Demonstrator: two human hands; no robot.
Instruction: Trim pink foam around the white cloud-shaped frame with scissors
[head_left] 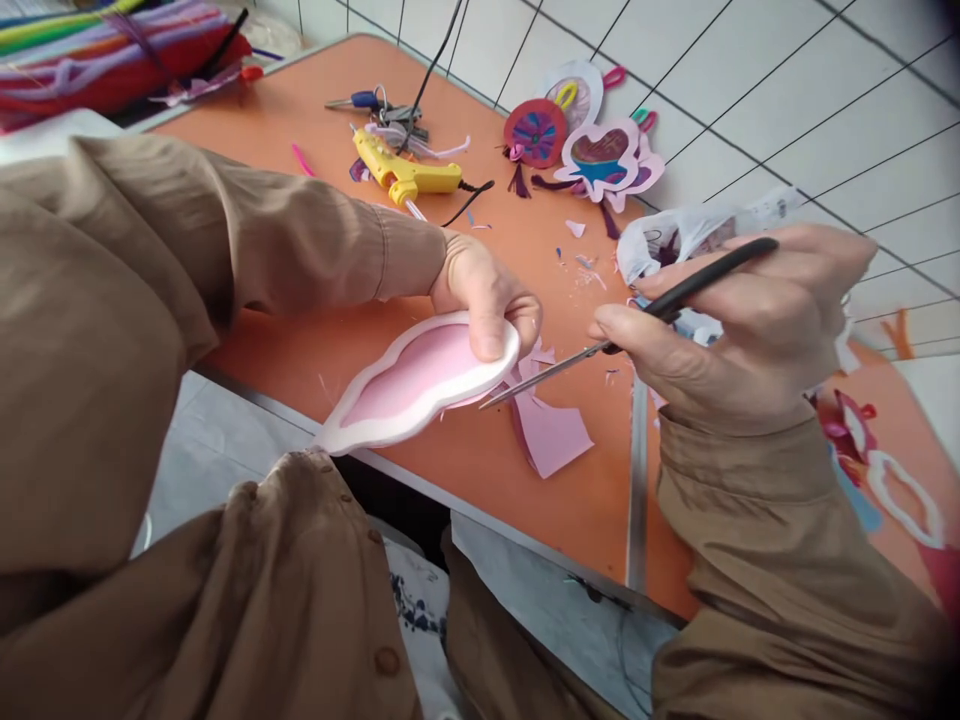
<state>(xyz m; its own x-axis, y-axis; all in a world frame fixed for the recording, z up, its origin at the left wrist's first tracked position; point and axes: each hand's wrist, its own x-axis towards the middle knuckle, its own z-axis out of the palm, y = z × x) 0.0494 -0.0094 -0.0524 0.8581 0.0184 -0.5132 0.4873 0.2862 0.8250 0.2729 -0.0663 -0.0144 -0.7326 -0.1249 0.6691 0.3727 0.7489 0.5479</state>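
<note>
My left hand (491,300) pinches the right end of a wavy-edged craft piece (420,372), pink inside with a thick white border, the thumb lying on top. It is held tilted over the table's front edge. In my right hand (742,320) are scissors with black handles (697,283), fingers wrapped round the grips. Their narrow metal blades (544,375) look closed together, and the tip points left, close to the lower edge of the craft piece; whether it touches I cannot tell. Beneath them a pink paper offcut (551,430) lies on the table.
On the orange table (270,230) lie a yellow glue gun (405,170) with a black cord, keys (405,118), finished-looking paper ornaments (592,150) and small scraps. A plastic bag (652,240) is by the tiled wall. Coloured pipe cleaners (97,60) are bundled far left; cut pieces (904,495) lie right.
</note>
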